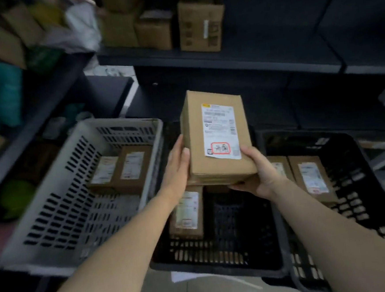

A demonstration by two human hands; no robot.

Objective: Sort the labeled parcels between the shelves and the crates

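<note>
I hold a brown cardboard parcel [196, 145] with a white label above the crates, label side up. My left hand [177, 167] grips its left edge. My right hand [259, 172] holds its lower right corner from beneath, thumb on the label. A grey crate [59, 191] at the left contains two labeled parcels [122, 169]. Directly below the held parcel, a black crate [218, 256] holds one labeled parcel [187, 212]. Another black crate [355, 179] at the right holds labeled parcels [310, 175].
A dark shelf [203, 59] runs across the back with several cardboard boxes [200, 27] on it. Another shelving unit at the left [23, 117] carries boxes, bags and green items. Pale floor [221, 291] shows below the crates.
</note>
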